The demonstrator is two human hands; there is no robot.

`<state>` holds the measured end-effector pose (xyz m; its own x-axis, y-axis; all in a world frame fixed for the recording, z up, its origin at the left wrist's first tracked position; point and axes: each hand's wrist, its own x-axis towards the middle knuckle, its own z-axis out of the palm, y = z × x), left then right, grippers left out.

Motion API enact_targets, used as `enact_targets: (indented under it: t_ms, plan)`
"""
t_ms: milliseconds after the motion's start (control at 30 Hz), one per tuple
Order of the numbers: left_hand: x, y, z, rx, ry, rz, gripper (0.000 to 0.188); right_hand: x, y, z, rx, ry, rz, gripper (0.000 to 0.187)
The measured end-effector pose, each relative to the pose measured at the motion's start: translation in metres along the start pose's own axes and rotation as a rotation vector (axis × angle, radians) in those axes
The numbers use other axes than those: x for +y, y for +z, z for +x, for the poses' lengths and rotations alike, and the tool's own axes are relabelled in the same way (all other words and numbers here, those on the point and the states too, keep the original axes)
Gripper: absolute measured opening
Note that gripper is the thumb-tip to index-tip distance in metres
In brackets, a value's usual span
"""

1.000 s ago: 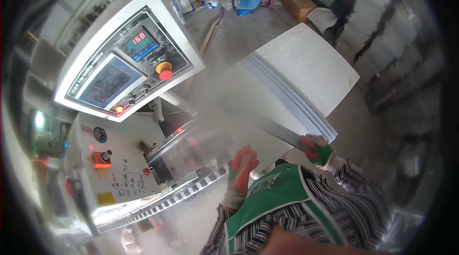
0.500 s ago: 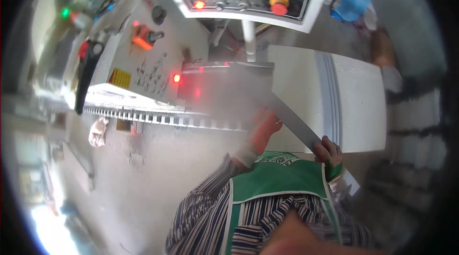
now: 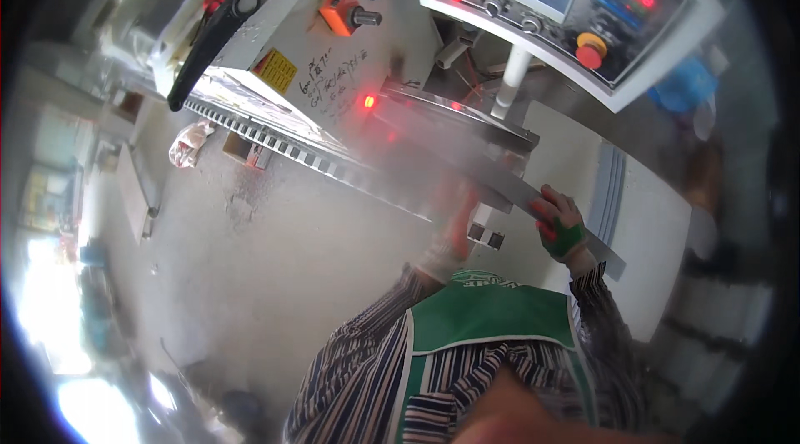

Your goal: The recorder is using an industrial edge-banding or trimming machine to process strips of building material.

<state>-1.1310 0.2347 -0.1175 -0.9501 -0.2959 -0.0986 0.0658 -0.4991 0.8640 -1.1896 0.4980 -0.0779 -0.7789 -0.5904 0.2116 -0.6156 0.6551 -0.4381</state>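
A long flat grey strip, metal-looking, runs slantwise from the machine's hazy work area down to the right. My right hand, in a green fingerless glove, grips its near part, the fingers over the strip's upper edge. My left hand is at the strip's near side, close to the machine. Blur, haze and a red glow hide its fingers, so I cannot tell whether it holds the strip. The strip's far end fades into the haze beside a lit red lamp on the white machine housing.
A control panel with a red stop button hangs over the work area. Right of the strip lies a pale tabletop with grey bars. A toothed rail runs along the machine's front. A black-handled lever juts out at left.
The view has turned and shifted, so the panel sits further right and lower. My right hand has moved up along the strip, away from my body; the strip's near end now extends past it.
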Motion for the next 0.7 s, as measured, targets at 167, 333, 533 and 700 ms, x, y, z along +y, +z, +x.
enact_targets:
  t_ms: [167,333,533,700]
  plan:
    - [-0.014,0.024,0.036,0.069,-0.065,-0.034,0.076,0.029,0.002,0.032,-0.033,-0.050,-0.012,0.061]
    - [-0.043,0.037,0.063,0.113,-0.076,-0.152,0.078,0.045,-0.006,0.048,-0.017,-0.060,-0.003,0.061]
    - [-0.050,0.043,0.074,0.048,-0.024,-0.059,0.076,0.067,-0.030,0.043,-0.012,0.070,-0.035,0.059]
    - [-0.035,0.059,0.067,0.176,0.137,0.172,0.048,0.073,-0.015,0.038,0.002,0.121,-0.067,0.056]
